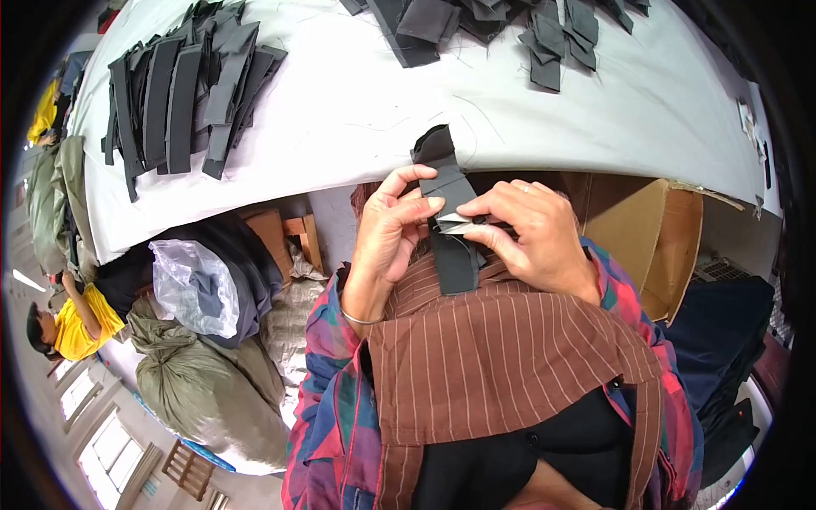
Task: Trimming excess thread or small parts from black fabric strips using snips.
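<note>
A dark grey fabric strip (448,183) hangs over the front edge of the white-covered table, between my two hands. My left hand (393,223) pinches its left side, thumb on top and fingers curled around it. From the right, my right hand (531,225) grips the same strip lower down with thumb and forefinger. A light, pale fold shows at the strip between the two thumbs. The strip's lower end (456,270) lies against my brown striped apron (510,365). Whether my right fingers also hold a small tool is hidden.
On the white table (340,110) lie a pile of dark strips (183,89) at left and smaller cut pieces (552,42) at the back. A cardboard box (625,229) stands below the edge at right. Sacks (208,382) and a plastic bag (200,285) sit left; a person in yellow (89,319) is beyond.
</note>
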A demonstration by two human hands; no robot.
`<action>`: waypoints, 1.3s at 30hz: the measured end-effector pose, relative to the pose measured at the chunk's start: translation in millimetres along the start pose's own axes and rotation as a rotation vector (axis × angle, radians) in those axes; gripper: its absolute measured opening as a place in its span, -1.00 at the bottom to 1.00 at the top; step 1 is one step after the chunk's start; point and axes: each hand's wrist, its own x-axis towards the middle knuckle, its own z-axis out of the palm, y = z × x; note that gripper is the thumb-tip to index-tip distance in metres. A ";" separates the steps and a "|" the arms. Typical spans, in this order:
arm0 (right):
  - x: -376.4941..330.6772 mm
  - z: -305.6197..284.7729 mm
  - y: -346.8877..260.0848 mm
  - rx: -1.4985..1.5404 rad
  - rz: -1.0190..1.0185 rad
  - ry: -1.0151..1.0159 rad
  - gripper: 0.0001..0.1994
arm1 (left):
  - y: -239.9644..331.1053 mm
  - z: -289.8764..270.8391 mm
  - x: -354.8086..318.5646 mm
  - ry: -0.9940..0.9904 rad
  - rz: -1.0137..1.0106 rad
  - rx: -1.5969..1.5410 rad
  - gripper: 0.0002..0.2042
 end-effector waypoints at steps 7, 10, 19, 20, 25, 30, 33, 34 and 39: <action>2.0 6.1 -3.9 -0.152 -0.088 0.037 -0.84 | -0.6 -3.5 -0.5 0.039 0.042 0.097 -0.69; 0.6 4.8 -1.3 -0.185 -0.105 0.046 -0.83 | -1.7 -1.8 -1.2 0.063 0.041 0.103 -0.70; -1.9 0.2 -0.6 -0.203 -0.123 0.077 -0.82 | -4.6 -5.1 -3.6 0.041 0.060 0.077 -0.69; -2.5 0.1 -0.5 -0.190 -0.128 0.045 -0.82 | -5.0 -6.5 -3.2 0.022 0.064 0.078 -0.69; -1.0 -5.7 5.8 0.298 -0.060 -0.123 -0.87 | -8.2 -10.3 -2.6 -0.020 0.073 0.061 -0.67; 3.7 -7.7 9.0 0.056 0.033 0.030 -0.85 | -5.9 -3.7 -7.6 -0.077 0.111 0.110 -0.60; 8.7 -4.0 14.3 -0.035 -0.029 0.099 -0.86 | -4.5 6.8 -10.1 -0.054 0.127 0.170 -0.54; 10.2 -3.4 15.4 -0.058 -0.063 0.142 -0.86 | -4.8 8.0 -10.0 -0.070 0.141 0.190 -0.52; 15.2 -6.6 17.5 -0.053 -0.083 0.104 -0.87 | -6.2 8.4 -10.7 -0.101 0.143 0.230 -0.47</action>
